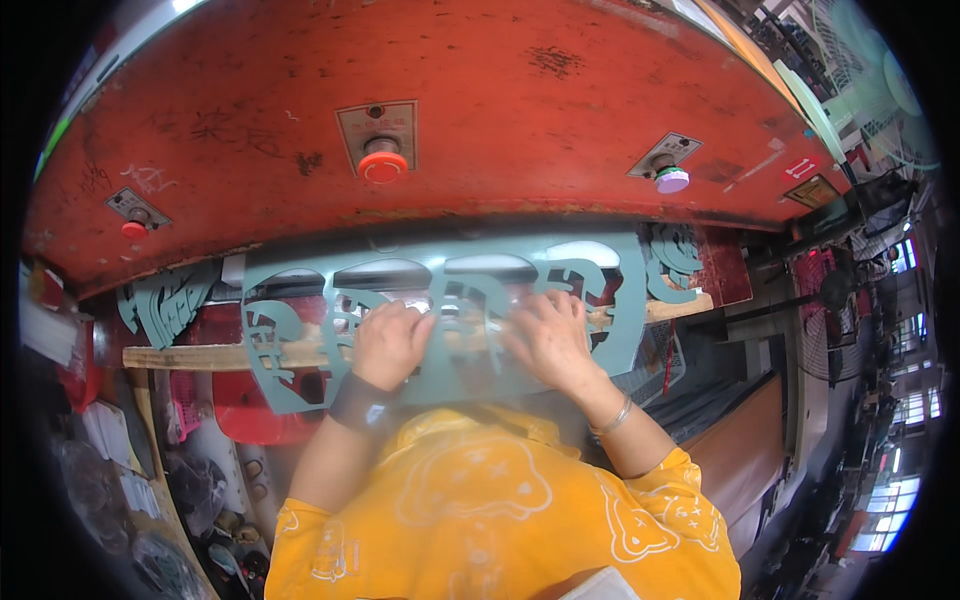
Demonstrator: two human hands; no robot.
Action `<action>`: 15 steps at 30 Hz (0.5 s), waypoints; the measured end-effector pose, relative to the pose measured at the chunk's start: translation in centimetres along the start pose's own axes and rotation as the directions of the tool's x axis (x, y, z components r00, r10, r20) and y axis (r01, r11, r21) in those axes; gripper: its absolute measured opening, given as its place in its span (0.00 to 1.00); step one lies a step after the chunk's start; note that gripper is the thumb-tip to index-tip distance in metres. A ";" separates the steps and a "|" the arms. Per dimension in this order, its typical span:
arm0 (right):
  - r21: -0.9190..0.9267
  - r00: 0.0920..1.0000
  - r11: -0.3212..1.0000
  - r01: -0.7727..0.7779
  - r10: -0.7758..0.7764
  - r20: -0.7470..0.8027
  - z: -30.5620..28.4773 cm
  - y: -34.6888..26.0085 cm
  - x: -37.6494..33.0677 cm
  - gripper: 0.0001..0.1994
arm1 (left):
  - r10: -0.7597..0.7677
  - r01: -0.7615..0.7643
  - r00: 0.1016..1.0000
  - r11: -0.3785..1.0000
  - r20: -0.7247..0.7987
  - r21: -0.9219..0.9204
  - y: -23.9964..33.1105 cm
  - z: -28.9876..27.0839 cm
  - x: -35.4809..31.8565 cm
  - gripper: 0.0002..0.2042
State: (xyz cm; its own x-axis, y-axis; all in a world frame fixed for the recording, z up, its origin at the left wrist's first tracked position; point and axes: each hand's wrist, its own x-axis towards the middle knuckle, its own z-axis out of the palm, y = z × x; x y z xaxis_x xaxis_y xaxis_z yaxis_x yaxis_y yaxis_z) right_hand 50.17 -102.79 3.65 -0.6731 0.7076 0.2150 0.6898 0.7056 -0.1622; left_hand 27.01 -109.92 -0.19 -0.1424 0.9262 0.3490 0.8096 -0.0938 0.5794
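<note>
A pale blue-green sheet (455, 385) with a row of cut-out openings lies in front of my body, across a wooden bar. My left hand (390, 345) is on the left-middle part of the sheet, its fingers bent down over the cut edges and closed on it. To its right, my right hand (552, 338) is over the sheet with thumb and fingers apart; its inner fingers are blurred. Narrow curved strips (470, 300) of the sheet run between the openings. What lies under my fingertips is hidden.
A red machine front (480, 110) rises beyond the sheet, with a red push button (384, 165) in its middle and smaller buttons at each side. Cut blue-green pieces lie at left (172, 300) and right (675, 260). The wooden bar (220, 356) runs along the near edge. A fan (835, 295) stands at right.
</note>
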 end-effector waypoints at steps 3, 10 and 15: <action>-0.031 0.999 0.999 0.040 -0.040 0.000 -0.3 0.0 0.3 0.13 | -0.039 0.040 0.999 0.999 -0.027 0.031 0.5 0.0 -0.1 0.10; -0.094 0.995 0.992 0.082 -0.087 -0.052 0.5 -0.6 -0.6 0.12 | -0.032 0.035 0.999 0.995 -0.041 0.095 0.4 0.4 -1.2 0.12; 0.084 0.924 0.990 0.111 -0.134 0.358 -2.9 1.8 1.8 0.12 | -0.022 0.023 1.000 0.995 -0.016 0.101 0.9 1.0 -2.2 0.10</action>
State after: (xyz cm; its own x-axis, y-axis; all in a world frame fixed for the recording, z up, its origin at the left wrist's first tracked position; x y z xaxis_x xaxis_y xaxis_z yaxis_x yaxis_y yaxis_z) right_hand 50.90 -100.36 6.52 -0.8096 0.5735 -0.1247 0.5863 0.7804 -0.2174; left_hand 28.59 -111.73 -1.17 -0.1689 0.9222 0.3478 0.8597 -0.0348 0.5096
